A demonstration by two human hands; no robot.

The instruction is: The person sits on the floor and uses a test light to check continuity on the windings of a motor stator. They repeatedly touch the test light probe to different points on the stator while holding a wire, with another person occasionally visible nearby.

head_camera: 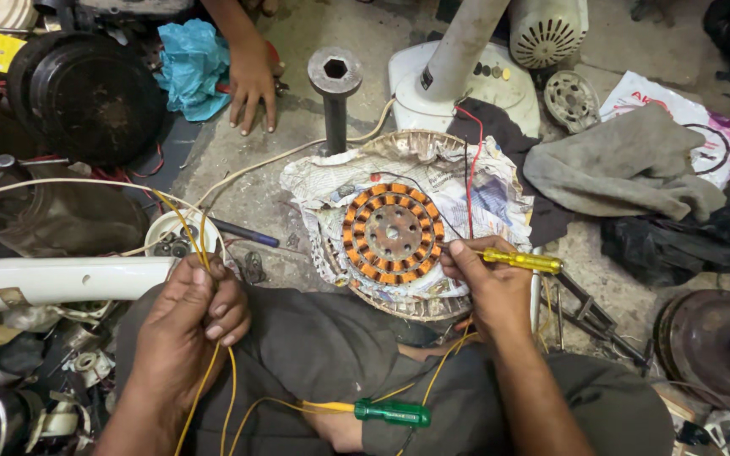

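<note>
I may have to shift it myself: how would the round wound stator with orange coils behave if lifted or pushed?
The round copper-and-orange stator looks like stacked metal, so probably heavy for its size and stiff. It lies flat on crumpled newspaper, so it is unlikely to roll, though the paper might slide. Its thin red wire could snag.

One head-worn camera looks steeply down from close above the person's lap at a cluttered workshop floor; the left hand and right hand fill the lower frame (no second view shares this scene), another person's hand shows at the upper left.
</note>
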